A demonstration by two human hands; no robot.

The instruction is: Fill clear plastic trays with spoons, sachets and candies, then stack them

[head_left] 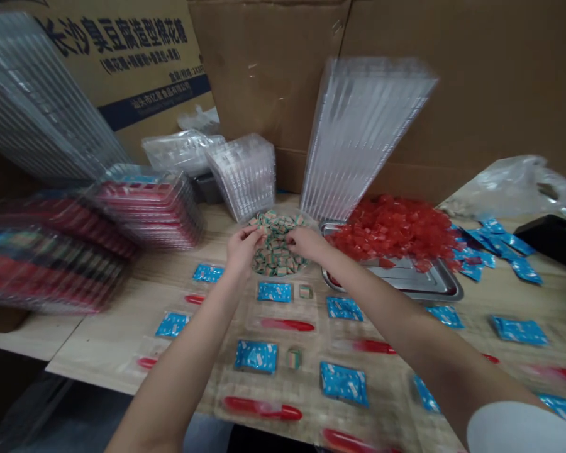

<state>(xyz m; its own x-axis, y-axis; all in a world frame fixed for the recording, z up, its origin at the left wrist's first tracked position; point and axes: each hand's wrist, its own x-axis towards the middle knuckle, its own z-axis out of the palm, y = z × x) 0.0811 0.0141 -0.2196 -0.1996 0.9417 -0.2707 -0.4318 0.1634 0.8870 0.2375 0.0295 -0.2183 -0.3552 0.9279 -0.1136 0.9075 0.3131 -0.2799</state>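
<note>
A round clear bowl (306, 269) is heaped with small striped green-and-pink pieces (276, 255), which look like wrapped candies. Over its left side, my left hand (243, 246) has thumb and fingers pinched on a pale piece at the pile's edge. My right hand (307, 243) reaches into the right of the heap, fingers curled together, and their tips are partly hidden. In front lie clear trays (255, 322) with blue packets (274, 292) and red plastic sticks (287, 324). Two of these trays also hold one striped piece (305, 291).
Behind the bowl stand stacks of clear trays (358, 132). Red pieces (396, 229) heap over a metal tray (446, 286) at right, beside loose blue packets (500, 242). Filled packs (146, 204) are piled at left. Cardboard boxes (273, 75) form the back.
</note>
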